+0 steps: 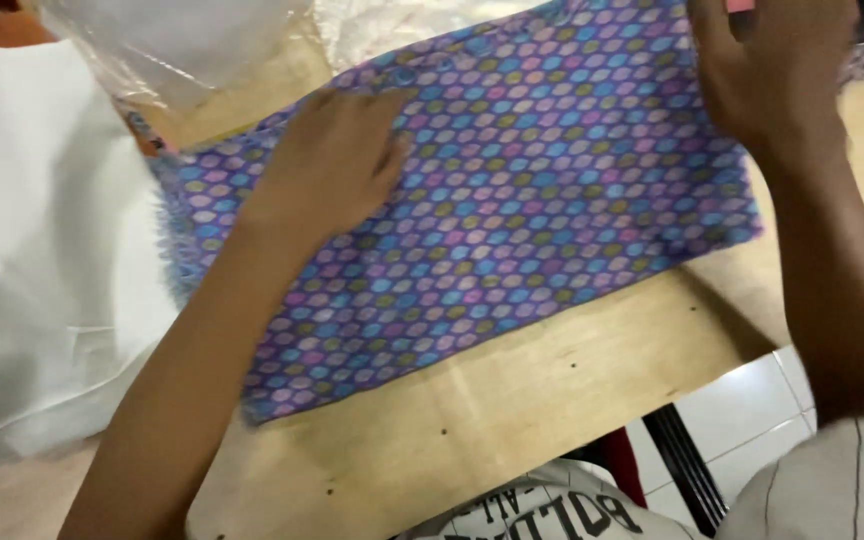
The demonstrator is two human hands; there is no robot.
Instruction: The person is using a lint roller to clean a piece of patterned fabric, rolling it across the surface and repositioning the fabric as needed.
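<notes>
A folded piece of purple cloth (532, 200) with a pattern of blue, pink and green ovals lies flat on a light wooden table (512, 400). My left hand (337, 165) rests palm down on the cloth's left part, fingers spread toward the far edge. At the cloth's far right corner, my right hand (772, 70) presses flat, fingers apart. Neither hand grips anything. The cloth's left edge is frayed.
White fabric (42, 260) is heaped at the left of the table. A clear plastic bag (182, 45) lies at the back. The table's front edge drops to a white tiled floor (742, 410) at the lower right, beside a dark chair leg (687, 465).
</notes>
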